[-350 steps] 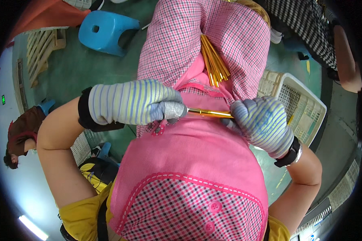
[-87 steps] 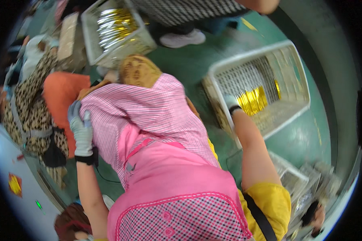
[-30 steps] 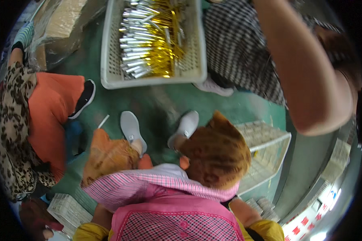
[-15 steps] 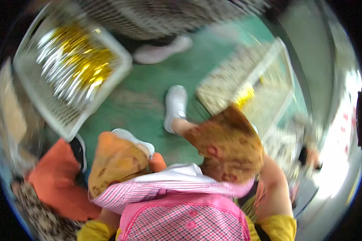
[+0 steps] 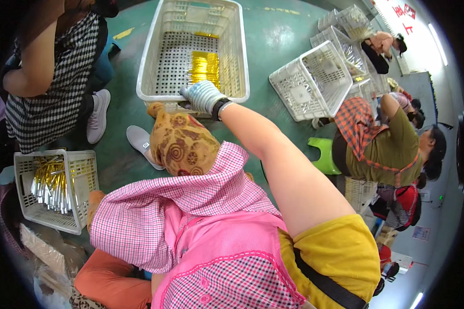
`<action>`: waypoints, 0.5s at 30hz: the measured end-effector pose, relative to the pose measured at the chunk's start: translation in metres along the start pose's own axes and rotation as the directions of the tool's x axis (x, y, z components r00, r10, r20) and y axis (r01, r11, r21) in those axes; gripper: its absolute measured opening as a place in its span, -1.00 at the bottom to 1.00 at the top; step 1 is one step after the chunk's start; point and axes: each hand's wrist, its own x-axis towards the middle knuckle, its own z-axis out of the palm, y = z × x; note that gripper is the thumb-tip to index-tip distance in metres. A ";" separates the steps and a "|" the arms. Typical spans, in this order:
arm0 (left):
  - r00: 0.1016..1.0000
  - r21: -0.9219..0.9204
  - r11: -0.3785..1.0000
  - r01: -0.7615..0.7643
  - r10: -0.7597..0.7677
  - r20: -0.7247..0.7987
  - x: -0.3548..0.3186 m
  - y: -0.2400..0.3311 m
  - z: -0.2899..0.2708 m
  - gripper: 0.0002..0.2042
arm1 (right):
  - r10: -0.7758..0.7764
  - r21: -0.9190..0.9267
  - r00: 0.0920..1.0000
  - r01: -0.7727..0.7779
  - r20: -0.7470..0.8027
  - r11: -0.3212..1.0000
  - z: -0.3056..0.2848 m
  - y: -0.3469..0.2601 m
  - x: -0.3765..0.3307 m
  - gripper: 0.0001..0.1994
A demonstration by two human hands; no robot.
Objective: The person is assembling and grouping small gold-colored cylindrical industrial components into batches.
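My right hand point(image 5: 203, 97), in a pale striped knitted glove, is closed over the near rim of a white plastic crate point(image 5: 162, 98). The arm reaches straight ahead from a yellow sleeve, with a dark band at the wrist. Inside the crate, just beyond the hand, lies a neat bundle of shiny gold tubes point(image 5: 205, 67) on the perforated floor. A few more gold pieces point(image 5: 206, 35) rest by its far wall. My left hand does not show.
A smaller white crate point(image 5: 82, 221) at left holds loose gold-and-silver tubes. A person in a checked apron point(image 5: 56, 87) stands close by. Tipped white crates point(image 5: 314, 80) stand at right, near a person seated on a green stool point(image 5: 322, 154). Cardboard point(image 5: 41, 247) lies lower left.
The view has turned to the right. My right hand, previously down by my side, now reaches forward and grips the crate rim. The crate with the gold bundle now stands upright ahead.
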 end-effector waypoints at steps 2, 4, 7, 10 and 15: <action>1.000 0.059 0.998 0.023 -0.024 0.020 0.005 -0.008 0.017 -0.53 | -0.005 0.028 0.999 0.007 -0.048 1.000 0.008 -0.005 0.000 -0.65; 0.999 0.107 0.994 0.030 -0.034 0.036 0.014 -0.014 0.029 -0.53 | 0.002 0.001 1.000 -0.002 -0.031 1.000 0.006 -0.012 0.004 -0.63; 0.998 0.149 0.989 0.023 -0.031 0.054 0.029 -0.032 0.048 -0.54 | -0.016 0.018 0.998 0.017 -0.062 1.000 0.004 -0.010 0.012 -0.63; 0.997 0.178 0.984 0.005 -0.018 0.072 0.048 -0.047 0.059 -0.55 | 0.001 0.035 0.998 0.001 -0.067 0.999 0.014 -0.003 0.007 -0.67; 0.994 0.192 0.981 -0.001 -0.020 0.108 0.091 -0.081 0.066 -0.56 | -0.045 0.091 0.996 0.052 -0.083 0.994 0.011 -0.010 0.005 -0.79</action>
